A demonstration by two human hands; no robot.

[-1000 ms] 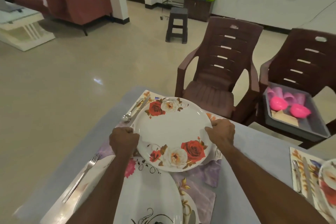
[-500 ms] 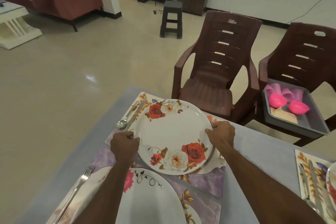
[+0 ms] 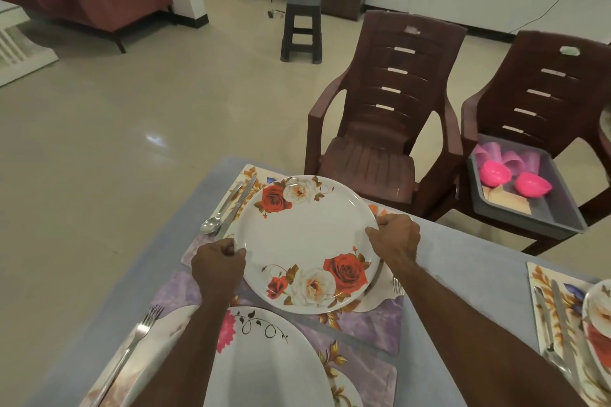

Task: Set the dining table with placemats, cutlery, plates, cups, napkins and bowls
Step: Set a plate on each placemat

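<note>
Holding rose plate (image 3: 305,243) two-handed: left hand (image 3: 218,266) grip clamped on rim at 8 o'clock, right hand (image 3: 395,241) grip clamped at 3 o'clock. Plate sits over floral placemat (image 3: 367,320) at tabletop (image 3: 463,274) far edge; touching or just above, can't tell. Spoon (image 3: 220,211) and knife (image 3: 238,205) at plate's 10 o'clock. Fork tines (image 3: 398,286) at 4 o'clock. Second plate (image 3: 264,357) at 6 o'clock. Grey tray (image 3: 529,215) with pink bowls (image 3: 496,173) on chair at 2 o'clock.
</note>
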